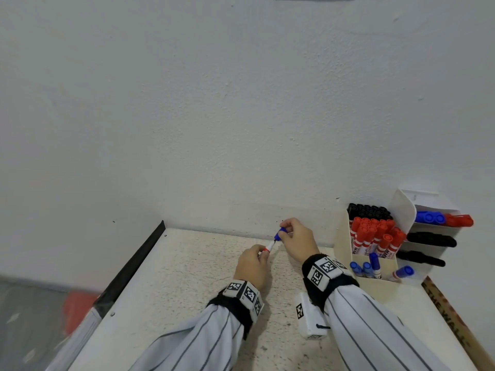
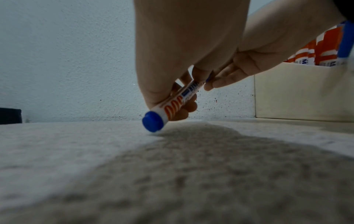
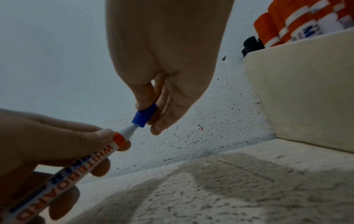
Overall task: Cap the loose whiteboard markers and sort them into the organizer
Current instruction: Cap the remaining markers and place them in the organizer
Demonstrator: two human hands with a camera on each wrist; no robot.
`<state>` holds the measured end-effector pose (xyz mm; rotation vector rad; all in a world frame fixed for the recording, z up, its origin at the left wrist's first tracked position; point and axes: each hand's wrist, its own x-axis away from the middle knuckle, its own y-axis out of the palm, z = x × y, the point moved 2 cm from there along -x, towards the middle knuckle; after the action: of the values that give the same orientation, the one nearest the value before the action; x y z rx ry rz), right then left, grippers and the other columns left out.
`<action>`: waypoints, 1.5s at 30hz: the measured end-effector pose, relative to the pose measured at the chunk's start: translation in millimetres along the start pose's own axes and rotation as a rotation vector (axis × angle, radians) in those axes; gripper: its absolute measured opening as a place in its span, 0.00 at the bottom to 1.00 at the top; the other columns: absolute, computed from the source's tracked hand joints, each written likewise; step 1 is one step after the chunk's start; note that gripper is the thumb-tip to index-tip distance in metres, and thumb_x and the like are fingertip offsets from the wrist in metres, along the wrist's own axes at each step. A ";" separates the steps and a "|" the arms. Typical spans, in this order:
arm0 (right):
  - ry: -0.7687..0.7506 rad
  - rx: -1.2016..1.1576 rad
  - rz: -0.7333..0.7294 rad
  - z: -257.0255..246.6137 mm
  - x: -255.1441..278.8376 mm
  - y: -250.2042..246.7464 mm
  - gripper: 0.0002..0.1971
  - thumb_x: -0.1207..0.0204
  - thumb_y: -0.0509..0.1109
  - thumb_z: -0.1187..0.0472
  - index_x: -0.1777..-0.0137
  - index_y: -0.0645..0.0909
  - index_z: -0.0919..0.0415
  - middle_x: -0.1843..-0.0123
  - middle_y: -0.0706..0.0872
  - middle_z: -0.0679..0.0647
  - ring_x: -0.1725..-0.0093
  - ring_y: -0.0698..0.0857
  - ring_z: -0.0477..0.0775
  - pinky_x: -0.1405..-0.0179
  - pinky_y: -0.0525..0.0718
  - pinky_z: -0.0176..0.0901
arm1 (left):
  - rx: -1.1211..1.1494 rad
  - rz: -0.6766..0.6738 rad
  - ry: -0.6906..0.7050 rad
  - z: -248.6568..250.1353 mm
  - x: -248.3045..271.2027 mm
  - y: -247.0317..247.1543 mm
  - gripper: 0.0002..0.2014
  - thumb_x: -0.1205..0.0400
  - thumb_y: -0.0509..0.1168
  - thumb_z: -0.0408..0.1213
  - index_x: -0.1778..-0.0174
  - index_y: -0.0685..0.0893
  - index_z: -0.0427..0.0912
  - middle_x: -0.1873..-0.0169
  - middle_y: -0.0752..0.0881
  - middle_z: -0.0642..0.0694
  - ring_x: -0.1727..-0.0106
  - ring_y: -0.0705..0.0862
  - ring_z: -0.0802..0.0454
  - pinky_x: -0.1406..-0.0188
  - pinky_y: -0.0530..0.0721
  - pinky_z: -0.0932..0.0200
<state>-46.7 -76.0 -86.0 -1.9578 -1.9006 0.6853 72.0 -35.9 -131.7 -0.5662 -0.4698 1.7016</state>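
My left hand (image 1: 254, 259) grips a white whiteboard marker (image 3: 80, 168) with orange lettering and a blue end plug (image 2: 152, 123), tilted up to the right above the table. My right hand (image 1: 293, 238) pinches a blue cap (image 3: 144, 116) between thumb and fingers. The cap's mouth sits right at the marker's nib (image 1: 275, 240), which is partly inside it. The white organizer (image 1: 375, 283) stands at the right against the wall, with black, red and blue capped markers upright in separate compartments.
A second white box (image 1: 434, 234) behind the organizer holds blue, red and black markers lying on their sides. A small white tagged device (image 1: 308, 317) lies on the speckled table (image 1: 187, 290) under my right forearm. A wooden ruler (image 1: 450, 319) runs along the right edge.
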 end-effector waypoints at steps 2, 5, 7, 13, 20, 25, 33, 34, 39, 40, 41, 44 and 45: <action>0.008 -0.008 -0.054 3.7 3.8 0.0 0.09 0.22 0.65 0.69 0.43 0.78 0.63 0.50 0.80 0.55 0.51 0.80 0.51 0.48 0.78 0.40 | 0.022 0.001 0.009 3.2 2.5 -0.8 0.13 0.14 0.56 0.39 0.41 0.82 0.39 0.64 0.78 0.50 0.60 0.75 0.51 0.66 0.68 0.61; 0.028 -0.049 -0.086 10.3 8.5 -3.0 0.10 0.22 0.63 0.72 0.45 0.77 0.60 0.48 0.81 0.57 0.54 0.83 0.51 0.45 0.84 0.44 | 0.055 -0.004 0.027 7.7 7.0 -1.9 0.12 0.15 0.57 0.38 0.41 0.83 0.41 0.63 0.80 0.50 0.60 0.76 0.53 0.67 0.68 0.62; 0.051 -0.110 -0.091 12.2 11.5 -6.8 0.11 0.20 0.60 0.72 0.43 0.78 0.62 0.47 0.81 0.58 0.58 0.83 0.50 0.55 0.85 0.33 | 0.092 -0.013 0.032 11.2 9.8 -3.1 0.12 0.15 0.58 0.38 0.41 0.84 0.41 0.60 0.82 0.49 0.59 0.76 0.53 0.66 0.68 0.63; 0.013 -0.042 -0.145 10.8 19.6 -17.4 0.13 0.21 0.59 0.73 0.45 0.81 0.62 0.50 0.82 0.55 0.55 0.83 0.49 0.51 0.84 0.34 | 0.115 -0.110 0.018 16.6 15.0 -6.4 0.12 0.17 0.61 0.39 0.41 0.86 0.44 0.60 0.86 0.49 0.61 0.78 0.57 0.64 0.72 0.65; -0.030 0.110 -0.045 -6.0 30.7 -36.3 0.20 0.18 0.59 0.49 0.71 0.69 0.57 0.73 0.70 0.50 0.72 0.68 0.48 0.72 0.66 0.37 | 0.326 -0.159 0.028 40.8 28.1 -13.0 0.12 0.19 0.66 0.37 0.41 0.85 0.41 0.67 0.84 0.50 0.72 0.80 0.56 0.69 0.81 0.63; -0.023 0.074 -0.024 -19.3 40.2 -51.5 0.24 0.18 0.58 0.49 0.75 0.65 0.58 0.75 0.68 0.52 0.73 0.67 0.50 0.70 0.64 0.43 | 0.381 -0.200 0.060 67.8 37.1 -17.5 0.10 0.15 0.59 0.41 0.53 0.86 0.44 0.72 0.81 0.52 0.84 0.71 0.60 0.81 0.71 0.66; -0.021 -0.242 -0.102 -32.0 61.4 -68.5 0.21 0.17 0.57 0.55 0.73 0.66 0.56 0.78 0.70 0.48 0.82 0.71 0.39 0.75 0.70 0.33 | 0.918 -0.493 -0.241 97.1 57.9 -17.6 0.16 0.13 0.55 0.46 0.61 0.78 0.39 0.81 0.70 0.52 0.87 0.59 0.61 0.89 0.56 0.73; -0.032 -0.293 -0.118 -32.4 63.7 -71.1 0.20 0.16 0.57 0.56 0.72 0.65 0.56 0.77 0.69 0.48 0.83 0.69 0.38 0.78 0.69 0.30 | 0.971 -0.522 -0.263 100.5 59.5 -16.6 0.17 0.14 0.54 0.47 0.62 0.77 0.40 0.81 0.70 0.52 0.88 0.58 0.62 0.89 0.55 0.74; -0.112 -0.329 -0.188 -32.0 70.8 -87.6 0.18 0.15 0.55 0.54 0.68 0.66 0.56 0.75 0.68 0.45 0.79 0.69 0.38 0.74 0.70 0.28 | 1.082 -0.584 -0.255 117.3 64.7 -8.3 0.19 0.14 0.52 0.49 0.64 0.75 0.40 0.83 0.70 0.52 0.89 0.59 0.62 0.91 0.56 0.74; -0.141 -0.278 -0.176 -31.5 71.2 -91.7 0.18 0.15 0.55 0.53 0.67 0.66 0.56 0.73 0.68 0.46 0.76 0.70 0.40 0.71 0.72 0.30 | 1.064 -0.567 -0.215 120.0 65.2 -4.7 0.19 0.14 0.52 0.49 0.64 0.75 0.40 0.83 0.71 0.52 0.89 0.61 0.62 0.90 0.58 0.74; -0.174 -0.209 -0.145 -31.3 72.0 -97.3 0.17 0.16 0.56 0.52 0.67 0.67 0.56 0.72 0.69 0.47 0.72 0.71 0.42 0.67 0.74 0.34 | 1.035 -0.543 -0.179 123.0 65.6 -0.7 0.20 0.14 0.52 0.50 0.64 0.76 0.40 0.82 0.72 0.51 0.88 0.63 0.61 0.88 0.61 0.72; -0.260 -0.066 -0.008 -33.7 74.9 -122.0 0.16 0.17 0.59 0.52 0.65 0.70 0.57 0.71 0.72 0.50 0.71 0.71 0.46 0.67 0.73 0.38 | 0.821 -0.445 -0.062 133.8 65.5 11.7 0.23 0.14 0.48 0.53 0.59 0.81 0.42 0.72 0.83 0.51 0.74 0.78 0.55 0.72 0.76 0.62; -0.276 -0.056 0.034 -35.9 76.4 -132.4 0.14 0.17 0.59 0.52 0.62 0.72 0.57 0.70 0.75 0.51 0.70 0.74 0.46 0.67 0.74 0.37 | 0.734 -0.421 -0.026 138.2 65.3 15.7 0.24 0.13 0.45 0.53 0.52 0.83 0.43 0.63 0.86 0.52 0.65 0.81 0.54 0.62 0.78 0.58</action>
<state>-138.2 11.1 7.4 -2.0216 -2.0670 0.9654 -33.9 24.5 -38.1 0.0900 0.0419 1.3435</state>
